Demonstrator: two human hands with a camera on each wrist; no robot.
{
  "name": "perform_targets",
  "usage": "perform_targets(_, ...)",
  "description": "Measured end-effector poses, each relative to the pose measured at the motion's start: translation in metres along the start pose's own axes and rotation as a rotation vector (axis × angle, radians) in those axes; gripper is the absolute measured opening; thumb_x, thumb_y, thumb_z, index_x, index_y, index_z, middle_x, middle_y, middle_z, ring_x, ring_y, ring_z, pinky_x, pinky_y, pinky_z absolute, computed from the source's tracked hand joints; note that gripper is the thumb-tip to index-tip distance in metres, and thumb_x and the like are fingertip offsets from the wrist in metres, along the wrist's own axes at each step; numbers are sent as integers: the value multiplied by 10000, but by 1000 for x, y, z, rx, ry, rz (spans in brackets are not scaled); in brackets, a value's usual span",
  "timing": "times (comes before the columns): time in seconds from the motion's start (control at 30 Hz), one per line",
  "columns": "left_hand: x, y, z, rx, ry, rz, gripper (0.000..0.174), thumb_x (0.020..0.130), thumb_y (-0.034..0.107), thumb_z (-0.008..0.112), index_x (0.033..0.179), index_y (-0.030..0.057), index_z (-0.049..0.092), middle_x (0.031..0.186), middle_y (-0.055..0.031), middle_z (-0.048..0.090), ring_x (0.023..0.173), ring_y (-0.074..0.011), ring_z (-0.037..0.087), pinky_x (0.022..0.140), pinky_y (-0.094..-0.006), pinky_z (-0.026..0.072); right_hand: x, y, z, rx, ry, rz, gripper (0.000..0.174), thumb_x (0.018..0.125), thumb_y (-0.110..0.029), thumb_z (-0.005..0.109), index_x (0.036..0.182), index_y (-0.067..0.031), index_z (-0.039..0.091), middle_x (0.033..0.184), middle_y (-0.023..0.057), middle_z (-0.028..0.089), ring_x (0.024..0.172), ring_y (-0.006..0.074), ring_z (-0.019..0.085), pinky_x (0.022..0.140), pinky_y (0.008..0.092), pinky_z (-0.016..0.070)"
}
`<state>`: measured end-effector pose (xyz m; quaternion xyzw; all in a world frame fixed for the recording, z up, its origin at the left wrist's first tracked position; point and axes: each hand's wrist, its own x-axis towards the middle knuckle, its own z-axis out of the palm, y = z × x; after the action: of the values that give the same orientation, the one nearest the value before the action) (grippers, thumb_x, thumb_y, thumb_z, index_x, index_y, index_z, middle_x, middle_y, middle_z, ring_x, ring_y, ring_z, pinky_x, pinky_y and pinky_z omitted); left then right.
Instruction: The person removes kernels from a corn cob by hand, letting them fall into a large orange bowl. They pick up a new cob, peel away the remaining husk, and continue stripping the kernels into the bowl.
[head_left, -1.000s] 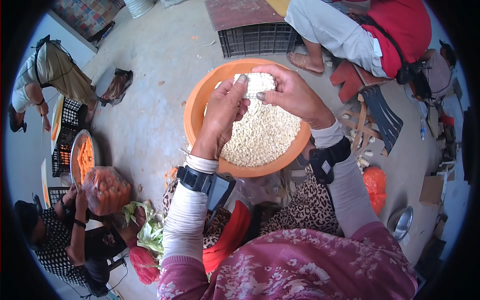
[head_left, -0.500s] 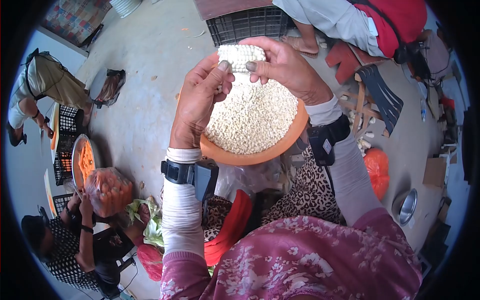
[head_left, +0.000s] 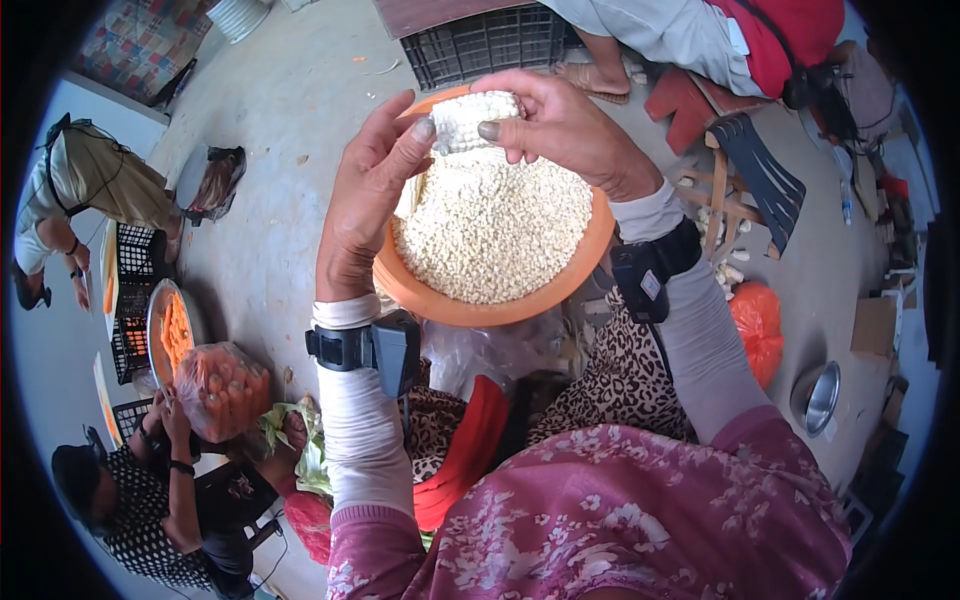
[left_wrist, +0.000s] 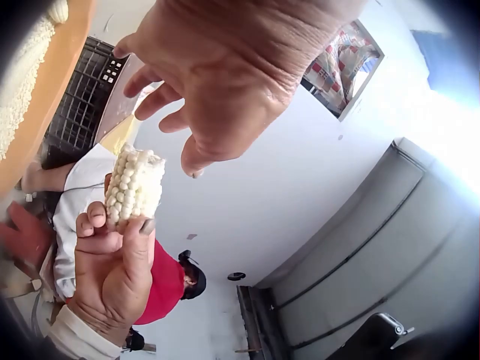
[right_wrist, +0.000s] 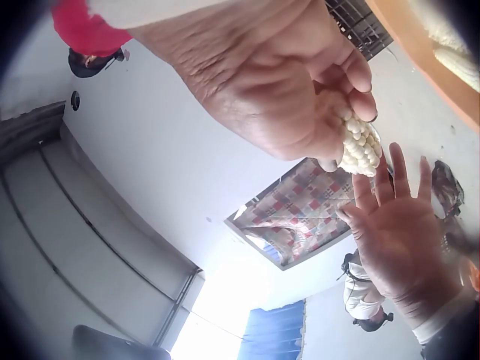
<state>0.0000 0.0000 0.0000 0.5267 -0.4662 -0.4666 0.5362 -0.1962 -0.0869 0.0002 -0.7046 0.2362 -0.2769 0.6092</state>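
My right hand [head_left: 575, 135] pinches a short piece of white corn cob [head_left: 470, 122] between thumb and fingers, above an orange basin [head_left: 480, 316]. Rows of pale kernels still cover the cob's side in the left wrist view. My left hand [head_left: 362, 190] is at the cob's left end, its fingers spread and fairly straight. From the right wrist, that palm faces the cob with fingertips close to it. Loose white corn kernels [head_left: 495, 245] fill much of the basin, and a pale cob [right_wrist: 457, 66] lies at its edge.
Beyond the basin stands a black crate [head_left: 485, 48], near a seated person in red [head_left: 790, 40]. At left, another person holds a plastic bag of carrots [head_left: 225, 390] beside a metal bowl [head_left: 172, 335]. A wooden stool with dark straps [head_left: 755, 180] is at right.
Both hands have shifted up and left in the head view with the cob. My left thumb and fingers, which were on the cob, have spread and drawn off to the left.
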Motion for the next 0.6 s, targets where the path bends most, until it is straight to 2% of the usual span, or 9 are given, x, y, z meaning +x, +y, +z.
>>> perform_targets(0.07,-1,0,6,-12,-26,19,509,857,267,646,1268,18,479,1078,-87,603,982,-156,572,805,-252,447,0,2,3,32,-6,-15,440,855,-176,636,1229,-8,475,814,4,566,672,40,529,564,172,410)
perform_targets(0.13,-3,0,12,46,-103,-15,509,827,209,688,1227,-39,493,921,-61,629,833,-125,585,742,-238,470,-1,3,4,65,-8,-25,447,858,-200,640,1225,-5,476,790,-2,559,665,39,522,559,173,404)
perform_targets(0.23,0,0,16,60,-117,0,445,803,162,710,1157,-43,535,882,-39,623,778,-103,572,695,-220,465,0,-2,1,44,4,-10,477,866,-267,639,1215,13,472,783,-5,552,648,41,510,551,177,396)
perform_targets(0.3,0,-2,18,96,-114,23,396,810,201,705,1097,-33,564,839,-21,612,728,-79,546,657,-209,449,0,-2,1,114,58,5,418,856,-235,651,1128,50,514,797,24,565,663,53,517,541,190,415)
perform_targets(0.37,-3,-1,23,61,-46,-4,363,837,294,674,1023,-8,596,766,-3,589,660,-63,514,618,-194,421,3,1,1,124,82,-39,426,858,-251,650,1130,49,514,812,24,566,698,52,519,568,191,421)
perform_targets(0.4,-4,-1,23,61,-49,-1,363,837,294,674,1023,-8,596,766,-3,589,660,-63,514,618,-194,421,4,4,2,136,101,-80,435,861,-266,648,1131,48,515,827,23,567,733,51,521,595,192,427)
perform_targets(0.47,-4,-4,23,-22,-11,-73,368,867,394,615,910,29,614,697,-2,569,602,-59,507,576,-192,410,7,10,3,169,134,-122,437,862,-269,646,1133,48,515,854,29,571,770,56,520,630,197,433)
perform_targets(0.53,-3,-10,26,-96,-7,-103,391,888,416,571,935,30,605,717,-11,581,590,-62,508,567,-195,404,9,15,7,199,164,-168,438,863,-271,645,1134,48,516,882,35,575,807,62,520,664,203,439)
perform_targets(0.6,-2,-14,31,-205,-7,-163,422,927,442,491,974,33,588,754,-34,604,583,-68,515,557,-200,407,9,16,16,335,252,-109,443,866,-267,638,1150,41,493,925,55,575,841,91,537,708,226,454)
